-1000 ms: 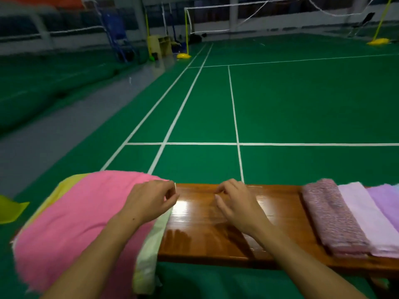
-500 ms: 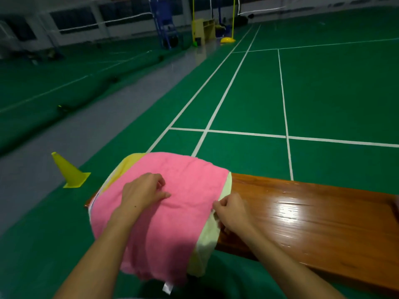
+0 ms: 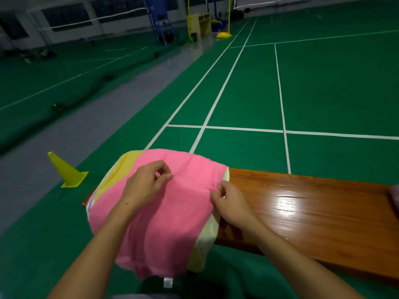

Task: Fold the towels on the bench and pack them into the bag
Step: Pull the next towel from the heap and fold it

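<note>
A pink towel (image 3: 172,216) lies unfolded on top of a pile at the left end of the wooden bench (image 3: 313,214), draping over the front edge. Under it show a yellow towel (image 3: 116,173) and a pale green towel (image 3: 207,238). My left hand (image 3: 146,182) hovers over the pink towel's middle with its fingers curled, thumb and forefinger close together; whether it pinches the cloth is unclear. My right hand (image 3: 228,201) pinches the pink towel's right edge. No bag is in view.
A yellow cone (image 3: 64,171) stands on the floor left of the bench. A bit of a pinkish folded towel (image 3: 395,197) shows at the bench's right edge. Green court floor with white lines stretches beyond; a yellow cabinet (image 3: 199,23) and net posts stand far off.
My view has swung left from the folded stack to the unfolded pile. Both hands moved from the bare bench onto the pink towel, and my right hand took hold of its right edge.
</note>
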### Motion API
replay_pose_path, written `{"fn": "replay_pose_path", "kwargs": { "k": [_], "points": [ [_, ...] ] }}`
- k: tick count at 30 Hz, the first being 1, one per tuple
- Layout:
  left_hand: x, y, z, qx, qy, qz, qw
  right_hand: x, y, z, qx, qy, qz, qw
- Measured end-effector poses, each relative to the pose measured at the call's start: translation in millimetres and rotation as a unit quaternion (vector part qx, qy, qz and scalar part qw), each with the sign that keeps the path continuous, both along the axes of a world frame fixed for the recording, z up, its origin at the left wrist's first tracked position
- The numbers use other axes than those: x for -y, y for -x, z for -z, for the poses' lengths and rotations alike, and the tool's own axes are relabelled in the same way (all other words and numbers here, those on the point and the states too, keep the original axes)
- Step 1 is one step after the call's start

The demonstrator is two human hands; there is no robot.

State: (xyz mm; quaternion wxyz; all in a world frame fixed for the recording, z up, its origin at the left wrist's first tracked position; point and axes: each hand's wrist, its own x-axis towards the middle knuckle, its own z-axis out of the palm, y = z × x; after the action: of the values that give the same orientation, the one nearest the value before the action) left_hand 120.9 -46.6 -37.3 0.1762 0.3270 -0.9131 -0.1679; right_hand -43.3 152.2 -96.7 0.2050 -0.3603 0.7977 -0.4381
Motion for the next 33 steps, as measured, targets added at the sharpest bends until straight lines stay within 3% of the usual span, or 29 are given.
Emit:
{"fn": "replay_pose_path", "kwargs": {
  "k": [5, 9, 12, 15, 18, 20, 24, 27, 31, 33],
  "points": [
    [-34.5, 27.2, -13.4, -0.072, 0.007, 0.085, 0.994, -55.5, 22.8, -26.7, 0.073, 0.127, 0.016, 0.989],
    [-84.7, 66.7, -9.6, -0.077, -0.096, 0.193, 0.973, -111.6, 50.6, -47.0, 0.137, 0.169, 0.074, 0.973],
    [-127.7, 94.8, 5.7, 0.049, -0.142, 0.268, 0.952, -151.7, 74.9, -44.7, 0.115, 0.173, 0.135, 0.969],
    [-154.5, 120.9, 30.3, 0.194, -0.054, 0.300, 0.933, -193.5, 101.0, -39.9, 0.075, 0.172, 0.203, 0.961],
    [-171.2, 138.3, 51.1, 0.356, 0.049, 0.276, 0.891, -234.0, 125.2, -21.8, 0.040, 0.125, 0.250, 0.959],
    [-180.5, 145.7, 56.3, 0.380, 0.071, 0.270, 0.882, -256.5, 138.2, -4.9, 0.025, 0.075, 0.266, 0.961],
    [-185.8, 158.7, 60.2, 0.332, 0.094, 0.273, 0.898, -277.5, 155.8, 16.2, -0.004, 0.028, 0.267, 0.963],
    [-186.4, 160.0, 66.5, 0.283, 0.085, 0.211, 0.932, -280.0, 159.2, 16.9, 0.019, 0.036, 0.266, 0.963],
    [-178.7, 153.4, 65.9, 0.139, -0.041, 0.101, 0.984, -282.0, 153.7, 7.1, 0.056, 0.039, 0.253, 0.965],
    [-169.3, 150.3, 62.9, 0.061, -0.156, 0.051, 0.985, -278.2, 150.1, 6.0, 0.110, 0.074, 0.202, 0.970]
  ]
}}
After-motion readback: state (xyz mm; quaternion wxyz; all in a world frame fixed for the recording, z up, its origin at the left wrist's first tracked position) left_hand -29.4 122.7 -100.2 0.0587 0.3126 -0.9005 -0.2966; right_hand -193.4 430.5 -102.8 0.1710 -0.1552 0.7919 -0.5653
